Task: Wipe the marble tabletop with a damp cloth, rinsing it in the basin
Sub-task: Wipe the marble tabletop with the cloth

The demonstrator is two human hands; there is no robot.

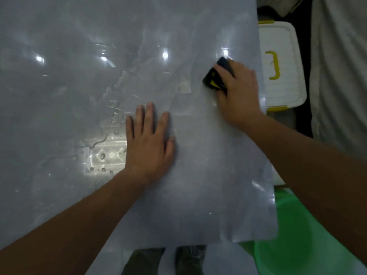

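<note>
Right hand (239, 92) presses a dark cloth (216, 77) flat against the marble tabletop (79, 76), upper right. Left hand (149, 143), fingers spread, rests at centre. Green basin (294, 247), lower right.

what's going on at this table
A person is wiping a grey marble tabletop. The right hand presses a dark cloth with yellow markings onto the surface near the table's right edge. The left hand lies flat and open on the marble, holding nothing. Water drops and streaks show left of that hand. A green basin sits below the table's right corner, and a white lidded box with yellow clips stands beyond the right edge.
</note>
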